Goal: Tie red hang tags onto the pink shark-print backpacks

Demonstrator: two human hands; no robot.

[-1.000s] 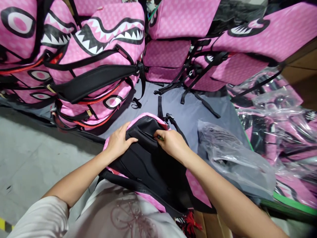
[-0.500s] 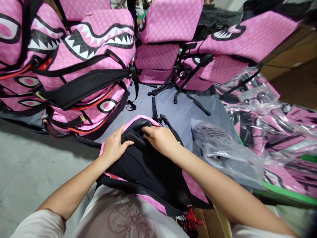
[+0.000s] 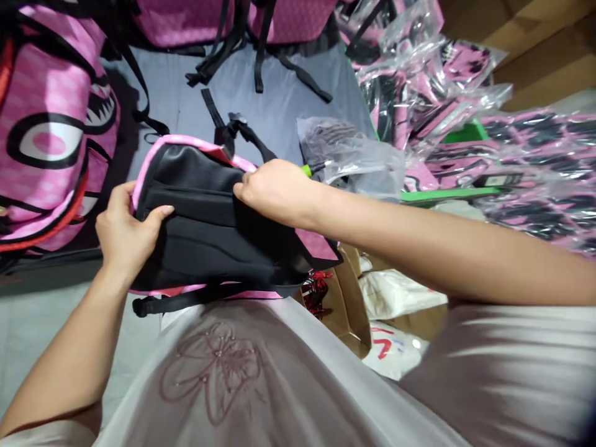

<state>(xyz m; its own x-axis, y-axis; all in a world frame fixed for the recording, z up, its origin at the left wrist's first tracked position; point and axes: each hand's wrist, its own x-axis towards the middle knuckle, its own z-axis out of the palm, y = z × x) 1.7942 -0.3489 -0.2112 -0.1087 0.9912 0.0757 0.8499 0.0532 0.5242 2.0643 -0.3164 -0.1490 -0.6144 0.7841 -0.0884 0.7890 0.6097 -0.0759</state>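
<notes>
A pink backpack with a black lining (image 3: pixel 200 248) lies open in front of my body, its black inside facing up. My left hand (image 3: pixel 133 226) grips its left edge, with the thumb over the black inner panel and the fingers behind the pink rim. Over the upper right part of the lining, my right hand (image 3: pixel 267 189) is closed, fingers curled at the end of a black inner band. Whatever it pinches is too small to make out. A small yellow-green item (image 3: pixel 306 170) shows just behind that wrist.
Pink shark-face backpacks (image 3: pixel 46 124) are stacked at the left, more along the top. A clear plastic bag (image 3: pixel 349 149) lies on the grey table surface (image 3: pixel 172 81). Plastic-wrapped pink items (image 3: pixel 419 81) fill the right. Below stands a cardboard box (image 3: pixel 347 304) with red-and-black things.
The view has swung down and to the right. The backpack now lies flatter and turned, its inside more spread. My right hand has moved away from my left and closed into a fist-like grip.
</notes>
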